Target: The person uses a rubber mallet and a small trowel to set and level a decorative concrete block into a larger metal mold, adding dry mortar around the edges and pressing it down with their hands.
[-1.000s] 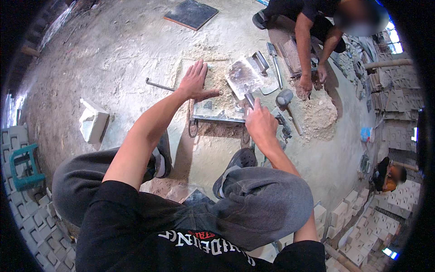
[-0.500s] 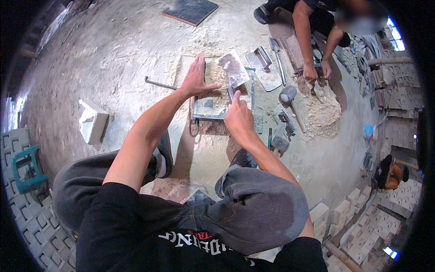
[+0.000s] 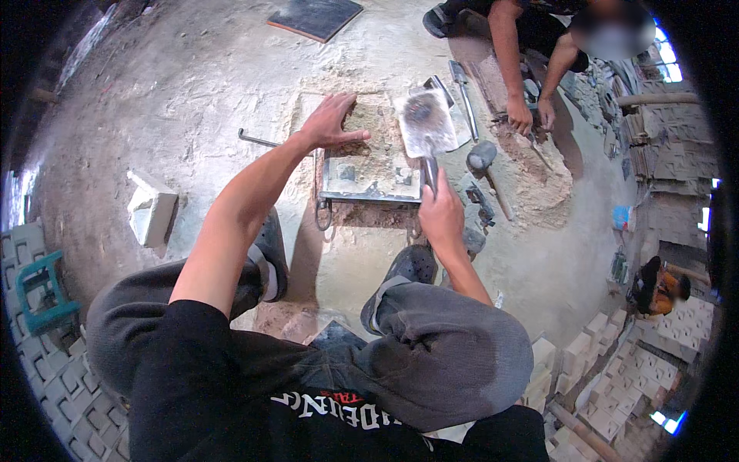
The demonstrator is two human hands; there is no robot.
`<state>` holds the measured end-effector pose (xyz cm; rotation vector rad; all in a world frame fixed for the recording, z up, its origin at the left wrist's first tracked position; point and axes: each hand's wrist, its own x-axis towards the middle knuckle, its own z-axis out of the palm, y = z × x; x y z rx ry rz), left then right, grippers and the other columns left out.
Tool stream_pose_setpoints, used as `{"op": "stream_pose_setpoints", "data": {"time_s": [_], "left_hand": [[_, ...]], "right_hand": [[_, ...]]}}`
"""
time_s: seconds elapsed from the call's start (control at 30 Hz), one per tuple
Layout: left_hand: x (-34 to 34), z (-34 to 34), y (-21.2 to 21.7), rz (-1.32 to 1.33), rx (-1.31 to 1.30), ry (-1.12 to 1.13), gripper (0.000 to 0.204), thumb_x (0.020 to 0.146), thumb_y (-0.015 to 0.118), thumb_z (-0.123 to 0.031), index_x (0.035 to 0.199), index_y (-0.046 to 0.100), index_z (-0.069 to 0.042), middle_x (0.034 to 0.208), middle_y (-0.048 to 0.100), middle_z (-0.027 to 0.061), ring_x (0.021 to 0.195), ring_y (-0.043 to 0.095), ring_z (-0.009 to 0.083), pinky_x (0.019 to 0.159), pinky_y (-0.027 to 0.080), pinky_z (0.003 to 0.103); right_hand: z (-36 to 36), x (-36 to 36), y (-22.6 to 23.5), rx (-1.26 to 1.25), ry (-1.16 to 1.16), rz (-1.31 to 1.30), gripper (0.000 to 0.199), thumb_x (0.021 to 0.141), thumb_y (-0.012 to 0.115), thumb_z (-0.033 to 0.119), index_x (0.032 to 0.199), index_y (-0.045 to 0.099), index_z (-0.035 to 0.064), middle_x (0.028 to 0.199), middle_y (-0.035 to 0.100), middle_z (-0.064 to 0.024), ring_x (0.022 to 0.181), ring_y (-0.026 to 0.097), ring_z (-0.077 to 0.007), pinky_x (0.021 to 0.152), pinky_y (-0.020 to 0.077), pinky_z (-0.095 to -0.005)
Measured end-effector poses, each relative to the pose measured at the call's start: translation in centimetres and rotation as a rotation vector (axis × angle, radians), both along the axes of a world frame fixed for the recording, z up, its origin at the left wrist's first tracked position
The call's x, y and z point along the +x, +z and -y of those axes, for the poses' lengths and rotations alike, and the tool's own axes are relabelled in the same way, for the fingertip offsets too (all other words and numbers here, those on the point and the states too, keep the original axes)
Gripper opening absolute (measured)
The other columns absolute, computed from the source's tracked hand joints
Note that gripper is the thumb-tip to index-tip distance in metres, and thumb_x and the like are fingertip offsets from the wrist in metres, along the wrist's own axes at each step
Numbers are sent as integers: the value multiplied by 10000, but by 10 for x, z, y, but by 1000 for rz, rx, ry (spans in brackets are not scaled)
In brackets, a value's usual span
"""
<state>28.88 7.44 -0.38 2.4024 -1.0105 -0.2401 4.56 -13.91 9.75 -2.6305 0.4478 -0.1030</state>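
Trowel (image 3: pixel 428 145) sat gripped in the right hand (image 3: pixel 443 215), its blade (image 3: pixel 423 119) above the right edge of the frame (image 3: pixel 371 195) on the floor (image 3: pixel 215 100); the left hand (image 3: pixel 326 128), fingers (image 3: pixel 340 105) wide, was by its left edge. A level blade looked wisest to me.

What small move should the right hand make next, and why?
Probably bring the trowel leftward and smooth the pale, crumbly material inside the metal frame. The right hand already grips its handle, with the blade by the frame's right side; the material looks rough, and the left hand is spread at the frame's left side.
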Motion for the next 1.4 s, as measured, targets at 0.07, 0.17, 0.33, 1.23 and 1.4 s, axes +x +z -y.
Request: {"op": "stream_pose_setpoints", "data": {"time_s": [0.07,0.17,0.33,1.23,1.4], "left_hand": [[-2,7,0,113,57,-65,1130,801,555,-806,1496,330,55,1556,341,245,1487,272,338,1246,149,470],[-16,-2,-9,172,44,-116,1147,827,520,-801,1519,258,76,1581,287,257,1505,223,346,1247,144,452],[-27,20,1,186,155,-89,1194,843,475,-806,1534,143,109,1605,189,293,1522,147,368,1244,141,449],[-84,-20,-10,88,-64,368,1199,829,615,-718,1506,139,150,1566,179,366,1498,161,441,1227,153,489],[-88,-14,-4,173,-24,283,1089,859,598,-686,1549,180,46,1606,195,280,1508,173,404,1226,149,502]], "right_hand": [[26,-29,-26,20,-57,117,534,955,558,210,1406,464,-60,1147,631,-313,983,638,-472,862,501,-524],[31,-59,-33,106,-233,18,527,950,580,246,1382,503,-48,1152,642,-307,1023,627,-479,905,486,-515],[66,-101,-110,277,-462,73,497,938,606,302,1314,572,-21,1119,667,-287,1049,634,-455,915,485,-489],[133,-185,-135,324,-536,-181,358,944,638,316,1103,584,0,963,658,-222,946,636,-378,823,492,-472],[206,-145,2,60,-184,-148,289,952,640,274,1050,618,2,842,625,-170,800,629,-250,730,490,-389]]}}
